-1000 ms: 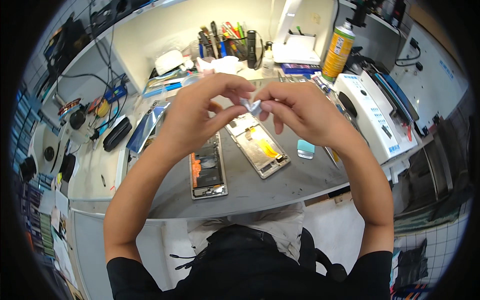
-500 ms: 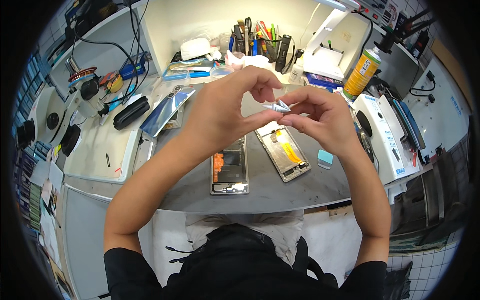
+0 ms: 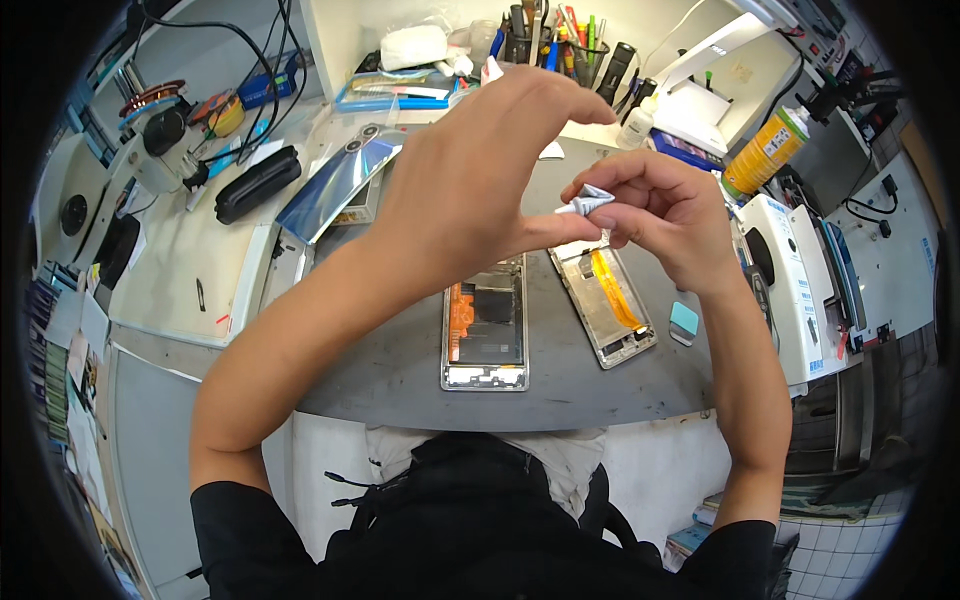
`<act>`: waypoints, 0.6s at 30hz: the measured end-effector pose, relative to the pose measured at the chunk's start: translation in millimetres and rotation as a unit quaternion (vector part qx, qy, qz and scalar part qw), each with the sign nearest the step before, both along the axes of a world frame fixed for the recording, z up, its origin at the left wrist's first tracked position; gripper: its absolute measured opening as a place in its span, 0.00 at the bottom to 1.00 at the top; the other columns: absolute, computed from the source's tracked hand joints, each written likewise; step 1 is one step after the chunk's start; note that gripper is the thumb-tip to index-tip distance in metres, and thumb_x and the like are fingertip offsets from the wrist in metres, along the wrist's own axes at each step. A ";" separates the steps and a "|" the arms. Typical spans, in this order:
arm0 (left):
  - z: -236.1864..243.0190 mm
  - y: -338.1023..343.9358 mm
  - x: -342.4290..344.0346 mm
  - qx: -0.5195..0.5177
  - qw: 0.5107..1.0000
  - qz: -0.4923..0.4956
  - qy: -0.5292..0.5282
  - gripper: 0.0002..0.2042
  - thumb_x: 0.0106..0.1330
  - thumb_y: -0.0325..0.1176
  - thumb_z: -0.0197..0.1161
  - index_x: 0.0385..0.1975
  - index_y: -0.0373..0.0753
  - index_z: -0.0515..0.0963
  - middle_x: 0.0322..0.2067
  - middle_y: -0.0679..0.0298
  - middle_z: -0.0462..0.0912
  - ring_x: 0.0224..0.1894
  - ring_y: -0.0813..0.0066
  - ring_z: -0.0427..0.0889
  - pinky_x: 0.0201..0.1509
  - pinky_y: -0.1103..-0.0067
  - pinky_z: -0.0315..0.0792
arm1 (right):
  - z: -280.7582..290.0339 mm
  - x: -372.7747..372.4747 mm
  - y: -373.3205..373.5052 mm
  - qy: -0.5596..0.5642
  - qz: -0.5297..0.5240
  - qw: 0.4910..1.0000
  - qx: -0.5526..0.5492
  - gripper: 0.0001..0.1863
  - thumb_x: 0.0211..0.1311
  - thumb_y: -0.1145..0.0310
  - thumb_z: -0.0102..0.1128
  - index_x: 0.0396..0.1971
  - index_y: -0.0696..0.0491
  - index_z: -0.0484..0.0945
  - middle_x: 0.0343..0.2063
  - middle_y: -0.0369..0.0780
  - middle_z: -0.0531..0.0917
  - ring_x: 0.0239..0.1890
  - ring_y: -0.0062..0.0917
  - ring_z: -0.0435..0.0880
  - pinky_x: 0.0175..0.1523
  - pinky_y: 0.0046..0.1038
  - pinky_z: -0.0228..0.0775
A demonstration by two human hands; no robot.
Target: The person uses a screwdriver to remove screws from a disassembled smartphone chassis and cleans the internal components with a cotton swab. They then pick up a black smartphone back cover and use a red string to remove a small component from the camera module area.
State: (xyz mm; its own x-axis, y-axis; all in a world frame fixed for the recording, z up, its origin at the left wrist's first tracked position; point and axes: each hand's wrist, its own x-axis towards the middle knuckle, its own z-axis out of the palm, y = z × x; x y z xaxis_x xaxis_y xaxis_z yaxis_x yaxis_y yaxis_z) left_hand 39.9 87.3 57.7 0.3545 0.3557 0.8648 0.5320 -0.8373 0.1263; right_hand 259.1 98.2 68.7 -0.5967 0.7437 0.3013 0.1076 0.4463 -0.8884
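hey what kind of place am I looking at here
Most likely a phone repair workbench. Two opened phones, one with its insides showing and another frame beside it, lie on the grey mat. A microscope stands to the left, and a cup of hand tools at the back.

Small white-and-grey crumpled strip point(image 3: 585, 201) pinched between bare fingers. Opened silver-framed phone body point(image 3: 485, 335) — orange and black inside. Second silver phone frame point(image 3: 603, 303) — yellow-orange ribbon. Dark grey work mat point(image 3: 400, 370), yellow spray can point(image 3: 765, 152), small teal square pad point(image 3: 684, 319).
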 end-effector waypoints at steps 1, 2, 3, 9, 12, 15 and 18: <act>-1.5 1.3 -2.2 -0.004 1.000 0.001 -0.004 0.35 0.41 0.39 0.82 0.53 0.46 0.74 0.48 0.67 0.80 0.47 0.70 0.80 0.43 0.76 0.76 | -0.4 -2.4 2.0 -0.009 0.002 1.000 0.003 0.12 0.62 0.80 0.62 0.46 0.61 0.80 0.36 0.35 0.86 0.35 0.13 0.84 0.36 0.15 0.75; -2.6 -1.3 -6.5 -0.026 0.999 0.019 -0.003 0.37 0.40 0.40 0.83 0.54 0.46 0.73 0.48 0.68 0.79 0.47 0.71 0.80 0.43 0.75 0.76 | -1.5 -6.0 4.4 -0.012 0.010 1.000 0.004 0.12 0.62 0.80 0.63 0.46 0.60 0.81 0.36 0.35 0.86 0.35 0.13 0.84 0.36 0.15 0.76; -4.7 -1.3 -10.3 -0.031 0.999 0.026 -0.004 0.37 0.39 0.40 0.83 0.54 0.46 0.72 0.48 0.68 0.79 0.47 0.71 0.80 0.43 0.75 0.76 | -2.4 -10.0 6.9 -0.015 0.018 1.000 0.006 0.11 0.62 0.79 0.63 0.45 0.60 0.81 0.35 0.35 0.86 0.35 0.13 0.85 0.36 0.15 0.76; -15.9 -19.5 -42.6 -0.098 0.994 0.049 0.024 0.37 0.45 0.46 0.80 0.56 0.45 0.71 0.51 0.67 0.78 0.49 0.68 0.79 0.43 0.73 0.75 | -10.7 -24.8 28.8 -0.144 0.019 0.983 0.108 0.12 0.61 0.84 0.61 0.45 0.62 0.81 0.41 0.39 0.85 0.40 0.19 0.86 0.43 0.19 0.80; -42.5 -53.5 -53.2 -0.192 0.970 -0.012 0.146 0.23 0.50 0.42 0.75 0.46 0.44 0.78 0.49 0.63 0.78 0.50 0.62 0.80 0.46 0.72 0.77 | -25.7 -27.7 47.3 -0.178 0.014 0.981 0.080 0.12 0.60 0.83 0.62 0.44 0.61 0.82 0.39 0.39 0.85 0.40 0.19 0.85 0.41 0.18 0.80; -70.0 -76.6 -45.2 -0.167 0.968 -0.059 0.177 0.19 0.52 0.38 0.71 0.44 0.41 0.80 0.50 0.61 0.79 0.54 0.63 0.80 0.51 0.72 0.76 | -33.4 -50.1 52.0 -0.143 0.053 0.975 0.163 0.12 0.59 0.83 0.62 0.43 0.58 0.83 0.39 0.38 0.85 0.39 0.17 0.85 0.35 0.16 0.80; -78.0 -75.9 -44.1 -0.220 0.950 -0.127 0.183 0.25 0.57 0.42 0.66 0.53 0.35 0.77 0.58 0.57 0.76 0.60 0.61 0.76 0.57 0.72 0.73 | -42.3 -60.3 57.6 -0.168 0.044 0.968 0.180 0.11 0.57 0.82 0.64 0.41 0.56 0.83 0.39 0.38 0.85 0.38 0.16 0.84 0.31 0.16 0.78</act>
